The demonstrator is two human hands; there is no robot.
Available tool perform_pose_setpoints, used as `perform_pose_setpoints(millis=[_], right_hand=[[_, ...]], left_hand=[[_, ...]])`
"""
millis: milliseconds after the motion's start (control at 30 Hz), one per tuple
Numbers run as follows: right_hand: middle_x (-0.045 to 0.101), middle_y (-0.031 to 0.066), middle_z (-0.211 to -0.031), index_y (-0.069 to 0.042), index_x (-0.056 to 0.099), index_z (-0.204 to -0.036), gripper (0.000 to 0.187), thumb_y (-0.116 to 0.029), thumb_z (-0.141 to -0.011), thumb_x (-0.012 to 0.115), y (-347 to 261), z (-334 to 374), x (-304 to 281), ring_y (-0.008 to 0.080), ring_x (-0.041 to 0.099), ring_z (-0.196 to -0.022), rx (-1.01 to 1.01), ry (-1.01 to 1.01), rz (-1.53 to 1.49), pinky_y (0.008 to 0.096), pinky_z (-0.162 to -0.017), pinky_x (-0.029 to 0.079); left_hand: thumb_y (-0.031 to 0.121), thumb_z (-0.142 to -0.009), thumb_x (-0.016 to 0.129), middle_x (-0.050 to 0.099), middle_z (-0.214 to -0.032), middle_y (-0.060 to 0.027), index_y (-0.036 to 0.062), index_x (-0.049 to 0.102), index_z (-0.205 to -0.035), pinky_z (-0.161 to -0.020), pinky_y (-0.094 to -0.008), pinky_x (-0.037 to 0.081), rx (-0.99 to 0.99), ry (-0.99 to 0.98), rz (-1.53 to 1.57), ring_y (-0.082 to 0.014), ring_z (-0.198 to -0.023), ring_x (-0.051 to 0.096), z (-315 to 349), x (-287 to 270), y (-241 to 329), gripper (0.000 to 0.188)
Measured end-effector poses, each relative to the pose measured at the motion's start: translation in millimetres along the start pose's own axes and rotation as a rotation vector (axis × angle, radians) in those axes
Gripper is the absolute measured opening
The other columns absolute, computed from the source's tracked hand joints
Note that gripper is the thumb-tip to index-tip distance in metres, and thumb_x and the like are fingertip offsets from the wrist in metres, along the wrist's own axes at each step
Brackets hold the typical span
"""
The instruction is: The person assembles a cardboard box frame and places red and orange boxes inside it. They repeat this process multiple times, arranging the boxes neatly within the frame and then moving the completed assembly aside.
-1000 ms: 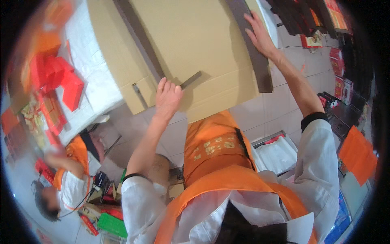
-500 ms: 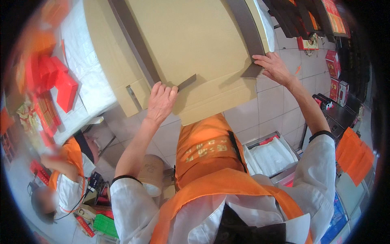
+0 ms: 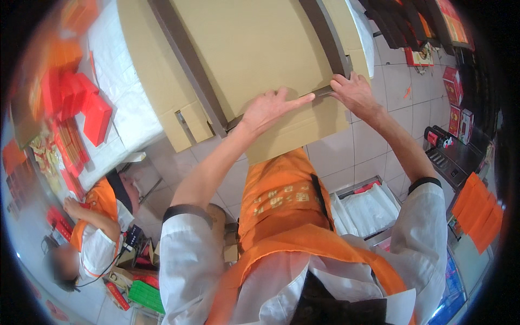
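Before me lies a tan cardboard box blank point(image 3: 260, 49) with dark brown walls standing up along its left and right sides. A narrow brown near wall point(image 3: 322, 92) runs between them, above a tan front flap. My left hand point(image 3: 271, 111) grips this near wall, fingers bent over it and thumb stretched to the right along it. At the near right corner, my right hand point(image 3: 356, 97) is closed on the same wall, thumb and fingers pinching its end by the right side wall. The fingertips inside are partly hidden.
Red boxes point(image 3: 97, 119) lie on a white-covered table point(image 3: 130, 103) at left. A co-worker point(image 3: 97, 227) in an orange apron is at lower left. White sheets fill a tray point(image 3: 365, 211) right of my apron. Dark brown pieces point(image 3: 390, 21) hang over the far right.
The brown end tabs have gone from view and a near wall now spans the sides. My left hand moved right from the left corner onto that wall; my right hand shifted slightly inward.
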State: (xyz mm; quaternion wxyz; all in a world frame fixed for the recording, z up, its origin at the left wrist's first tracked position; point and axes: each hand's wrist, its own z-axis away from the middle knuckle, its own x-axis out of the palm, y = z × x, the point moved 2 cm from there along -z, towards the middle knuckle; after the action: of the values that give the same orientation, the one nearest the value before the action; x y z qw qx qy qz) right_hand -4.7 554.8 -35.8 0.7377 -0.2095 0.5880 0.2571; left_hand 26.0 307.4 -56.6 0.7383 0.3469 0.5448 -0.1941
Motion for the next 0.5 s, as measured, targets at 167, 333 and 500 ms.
perform_pose_setpoints(millis=[167, 333, 500], right_hand=[[0.053, 0.0013, -0.085, -0.013, 0.05, -0.084, 0.022, -0.028, -0.08, 0.065, -8.5, -1.0, -1.6, 0.0268, 0.055, -0.079, 0.073, 0.024, 0.062, 0.038, -0.064, 0.046], [0.052, 0.0007, -0.081, -0.012, 0.05, -0.083, 0.022, -0.027, -0.078, 0.066, -14.3, -3.4, 0.3, 0.0265, 0.055, -0.077, 0.153, 0.014, 0.028, 0.0374, -0.063, 0.046], [0.056, 0.0035, -0.101, -0.01, 0.054, -0.095, 0.026, -0.024, -0.079, 0.067, -10.4, -1.9, 3.6, 0.0274, 0.055, -0.086, 0.168, 0.008, -0.105, 0.0377, -0.072, 0.049]], left_hand=[[0.004, -0.083, 0.051, 0.048, -0.09, -0.0092, 0.0482, 0.018, -0.142, -0.053, -0.0336, 0.056, 0.022, -0.022, -0.097, -0.0246, -0.066, 0.059, -15.4, 7.7, 6.9, 0.082], [0.003, -0.082, 0.053, 0.048, -0.091, -0.0095, 0.0483, 0.015, -0.143, -0.053, -0.033, 0.056, 0.001, -0.118, -0.145, -0.0253, -0.068, 0.059, -17.1, 11.4, 7.9, 0.085], [0.005, -0.084, 0.051, 0.051, -0.094, -0.0106, 0.0462, 0.021, -0.143, -0.054, -0.0361, 0.056, -0.026, -0.164, -0.061, -0.027, -0.072, 0.06, -20.7, 6.5, 8.4, 0.078]])
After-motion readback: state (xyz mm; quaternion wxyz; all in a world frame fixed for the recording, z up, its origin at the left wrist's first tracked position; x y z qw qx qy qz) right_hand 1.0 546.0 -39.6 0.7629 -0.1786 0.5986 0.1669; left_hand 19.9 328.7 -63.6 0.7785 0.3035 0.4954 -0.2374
